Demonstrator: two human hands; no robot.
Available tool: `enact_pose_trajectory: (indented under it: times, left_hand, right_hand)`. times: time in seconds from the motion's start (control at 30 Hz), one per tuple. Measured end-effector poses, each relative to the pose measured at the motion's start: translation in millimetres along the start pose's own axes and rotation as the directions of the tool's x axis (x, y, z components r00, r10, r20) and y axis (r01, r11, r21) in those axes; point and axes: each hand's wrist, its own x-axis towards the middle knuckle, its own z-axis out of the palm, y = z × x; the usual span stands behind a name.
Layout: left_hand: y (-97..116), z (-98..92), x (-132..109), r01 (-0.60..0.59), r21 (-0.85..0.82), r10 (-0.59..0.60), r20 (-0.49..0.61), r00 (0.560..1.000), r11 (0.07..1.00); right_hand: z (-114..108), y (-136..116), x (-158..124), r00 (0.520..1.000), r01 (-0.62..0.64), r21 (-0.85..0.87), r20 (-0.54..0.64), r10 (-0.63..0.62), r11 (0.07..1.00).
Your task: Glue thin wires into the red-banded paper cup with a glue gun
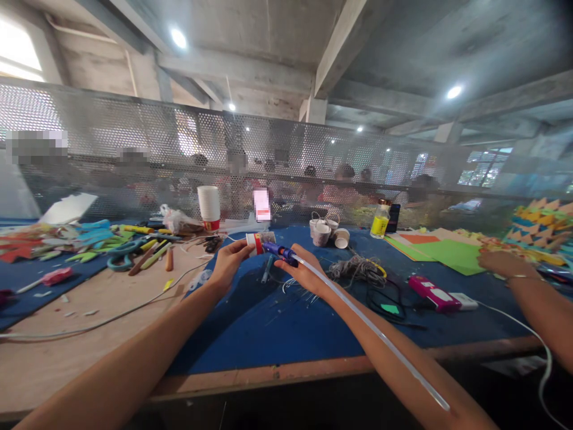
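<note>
My left hand [229, 258] is closed on a small paper cup [258, 242] with a red band, lying on its side above the blue mat [277, 325]. My right hand [301, 272] grips a blue glue gun [281, 252], its tip against the cup. A long clear glue stick [371, 328] runs back from the gun along my right forearm.
Another person's hand [500, 263] rests on green paper [447, 254] at right. Nearby lie a stack of white cups [209, 206], several small cups [324, 230], a yellow bottle [380, 220], twine [353, 267], a pink tool [434, 294], scissors [123, 251] and coloured scraps at left.
</note>
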Motion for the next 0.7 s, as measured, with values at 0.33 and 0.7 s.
enact_pose_trajectory:
  times: [0.33, 0.7]
  left_hand:
    - [1.9, 0.6, -1.9, 0.004, -0.001, -0.004, 0.011, 1.0, 1.0]
    - [3.0, 0.9, -2.5, 0.007, -0.014, -0.007, 0.015, 1.0, 1.0]
  right_hand:
    - [-3.4, -2.2, 0.5, 1.0, -0.021, -0.009, 0.024, 0.021, 1.0]
    - [-0.1, 0.0, 0.3, 1.0, -0.019, 0.025, -0.002, 0.019, 1.0]
